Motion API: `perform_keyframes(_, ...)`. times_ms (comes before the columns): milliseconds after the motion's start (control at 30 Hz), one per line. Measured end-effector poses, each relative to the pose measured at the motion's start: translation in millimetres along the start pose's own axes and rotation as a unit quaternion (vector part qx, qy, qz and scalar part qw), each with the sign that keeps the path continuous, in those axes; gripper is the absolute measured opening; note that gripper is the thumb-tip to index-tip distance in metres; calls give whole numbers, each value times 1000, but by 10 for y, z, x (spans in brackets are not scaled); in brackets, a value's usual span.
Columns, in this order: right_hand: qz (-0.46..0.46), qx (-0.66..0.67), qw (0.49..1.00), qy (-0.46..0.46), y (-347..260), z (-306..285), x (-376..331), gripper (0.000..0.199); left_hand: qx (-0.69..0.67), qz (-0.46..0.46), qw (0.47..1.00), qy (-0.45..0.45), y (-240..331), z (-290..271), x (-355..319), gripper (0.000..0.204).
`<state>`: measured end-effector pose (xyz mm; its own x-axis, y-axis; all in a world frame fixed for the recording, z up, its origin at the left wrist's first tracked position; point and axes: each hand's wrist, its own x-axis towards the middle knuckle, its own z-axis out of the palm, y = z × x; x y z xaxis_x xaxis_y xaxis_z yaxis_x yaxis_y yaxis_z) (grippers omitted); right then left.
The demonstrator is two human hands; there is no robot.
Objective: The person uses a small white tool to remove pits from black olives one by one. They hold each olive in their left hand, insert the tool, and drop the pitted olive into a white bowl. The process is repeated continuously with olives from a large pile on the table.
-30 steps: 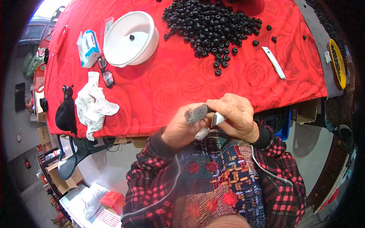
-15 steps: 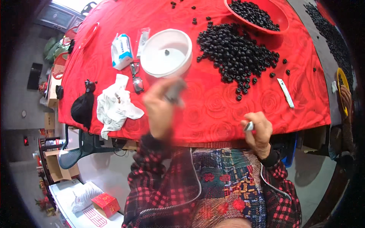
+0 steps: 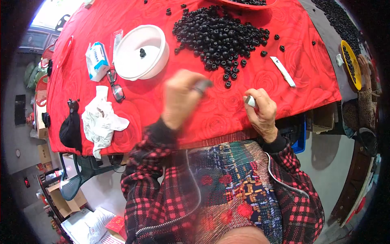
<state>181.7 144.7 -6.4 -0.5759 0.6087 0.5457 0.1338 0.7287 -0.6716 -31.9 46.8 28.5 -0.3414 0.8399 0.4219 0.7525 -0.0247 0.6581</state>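
Note:
My left hand (image 3: 180, 99), blurred by motion, is over the red cloth between the white plastic bowl (image 3: 159, 67) and a heap of small round black pieces (image 3: 219, 36). Its fingers are curled together, with something dark grey (image 3: 202, 85) at their tips that I cannot make out. Closed near the table's front edge, my right hand (image 3: 263, 114) has a small silvery object (image 3: 250, 101) at its thumb and fingers. A few black pieces (image 3: 142, 53) lie together in the bowl. The heaped pieces look bead-like, several with a pale ring on top.
Left of the bowl lie a tissue pack (image 3: 97, 61), glasses (image 3: 116, 87), a crumpled white cloth (image 3: 99, 118) and a black cloth item (image 3: 70, 130). A white strip (image 3: 283, 71) rests right of the heap. Another person's hand (image 3: 364, 67) is beside a yellow tray (image 3: 357, 83) at far right.
My left hand has moved from beside the bowl toward the black heap. The dark clump in the bowl looks larger. My right hand stays closed, and the whole view has shifted.

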Motion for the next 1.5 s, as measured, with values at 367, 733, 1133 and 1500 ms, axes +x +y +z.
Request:
perform_keyframes(367, -9, -24, 999, -35, 33, -14, -17, 33, 40, 20, 995, -88, 61, 628, 67, 16)
perform_keyframes(733, -9, 100, 994, -46, -165, 64, 62, 37, -657, -400, 629, -115, 235, 247, -376, 24)
perform_keyframes(1133, -147, 172, 946, -231, -345, 60, 123, 30, -553, -466, 655, -221, 360, -103, -695, 28)
perform_keyframes(1500, -127, 251, 929, -239, -451, 5, 176, 40, -619, -452, 596, -240, 314, -86, -863, 11)
